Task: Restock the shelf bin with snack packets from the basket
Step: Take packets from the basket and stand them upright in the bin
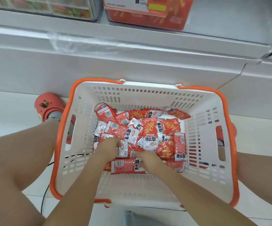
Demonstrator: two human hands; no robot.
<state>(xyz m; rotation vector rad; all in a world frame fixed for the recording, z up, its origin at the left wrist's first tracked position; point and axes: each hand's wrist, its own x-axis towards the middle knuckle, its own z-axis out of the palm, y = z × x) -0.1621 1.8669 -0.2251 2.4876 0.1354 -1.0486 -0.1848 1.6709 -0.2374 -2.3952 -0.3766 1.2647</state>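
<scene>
A white plastic basket [202, 121] with orange rim and handles stands on the floor between my legs. Its bottom is covered with several red and white snack packets [150, 132]. Both my hands reach down into the pile. My left hand [109, 148] has its fingers curled into the packets at the near left. My right hand [146, 159] grips packets just right of it, above a long red packet [123, 165] lying at the near wall. A red shelf bin [148, 15] with a price label sits on the shelf above.
A white shelf ledge [132, 51] juts out over the far side of the basket. Clear bins [50, 8] of other goods stand at the top left. My red shoes [48, 103] flank the basket. A black cable [45, 193] runs along the floor on the left.
</scene>
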